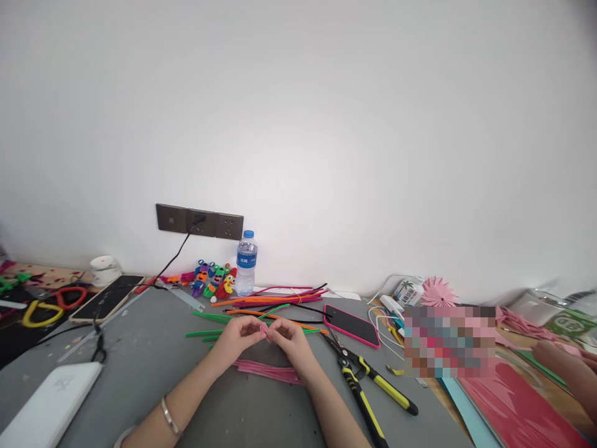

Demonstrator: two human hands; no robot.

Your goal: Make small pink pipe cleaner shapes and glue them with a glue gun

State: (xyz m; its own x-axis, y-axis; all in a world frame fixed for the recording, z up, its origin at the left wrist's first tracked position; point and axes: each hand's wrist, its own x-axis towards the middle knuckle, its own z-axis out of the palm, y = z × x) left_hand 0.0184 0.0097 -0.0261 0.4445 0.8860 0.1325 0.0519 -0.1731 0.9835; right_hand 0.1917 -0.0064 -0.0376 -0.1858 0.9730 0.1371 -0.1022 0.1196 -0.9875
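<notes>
We see both hands meeting over the grey table [153,348]. The left hand [240,336] and the right hand [289,336] each pinch 1 end of a small pink pipe-cleaner piece [263,328], fingertips closed on it, at the centre of the work area. Just below the hands, at 6 o'clock, a bundle of pink pipe cleaners [268,371] lies flat on the table, partly under the right wrist. At 12 o'clock from the hands, loose green, orange and black pipe cleaners [270,302] lie spread out, with a water bottle [246,262] standing upright behind them near the wall. At 11 o'clock sits a cluster of colourful pipe-cleaner figures [212,280]. At 3 o'clock a phone in a pink case [352,325] lies face up, and at 4 o'clock yellow-handled pliers [368,389] rest on the table. At 9 o'clock a white box [51,401] lies near the table's edge. Far at 3 o'clock, another person's hand [566,364] rests on red paper [513,410].
</notes>
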